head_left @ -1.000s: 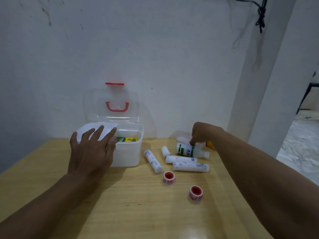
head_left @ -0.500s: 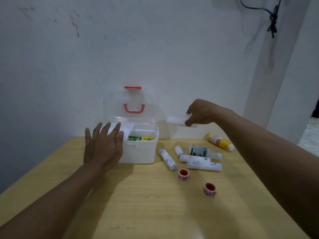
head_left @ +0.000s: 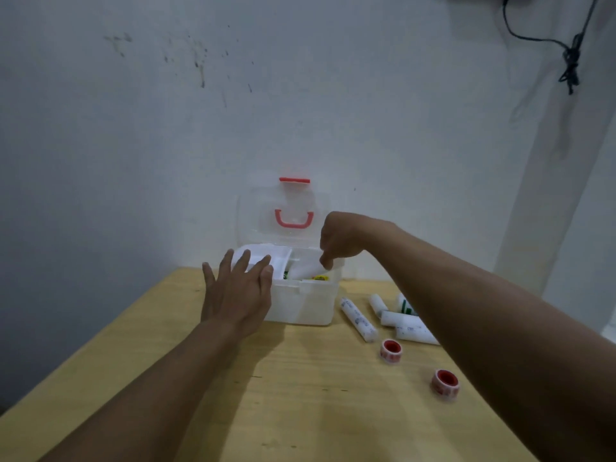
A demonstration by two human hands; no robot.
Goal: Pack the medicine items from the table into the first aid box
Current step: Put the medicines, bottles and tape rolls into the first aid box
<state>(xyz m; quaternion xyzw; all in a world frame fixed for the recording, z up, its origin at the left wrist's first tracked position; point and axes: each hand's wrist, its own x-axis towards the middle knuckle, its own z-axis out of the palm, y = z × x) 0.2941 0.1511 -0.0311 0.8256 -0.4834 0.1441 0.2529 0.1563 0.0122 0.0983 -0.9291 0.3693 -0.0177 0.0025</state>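
Observation:
The white first aid box [head_left: 306, 305] stands open at the back of the wooden table [head_left: 300, 401], its clear lid with a red handle [head_left: 294, 221] upright against the wall. My left hand [head_left: 236, 295] lies flat against the box's left front corner, fingers apart, holding nothing. My right hand [head_left: 343, 238] hovers over the box's right half, fingertips pinching a white packet [head_left: 308, 270] that slants down inside. A yellow-green item [head_left: 320, 278] lies in the box. Several white bandage rolls [head_left: 358, 319] lie right of the box.
Two tape rolls with red cores [head_left: 390, 351] [head_left: 445, 383] sit nearer the front right. A white bottle with a green label [head_left: 405, 305] is partly hidden behind my right forearm. The wall stands right behind the box; a black cable [head_left: 571, 58] hangs at the upper right.
My right hand lifted the white packet from the pile at the right, carried it leftwards and lowered it into the box. My left hand stayed on the box.

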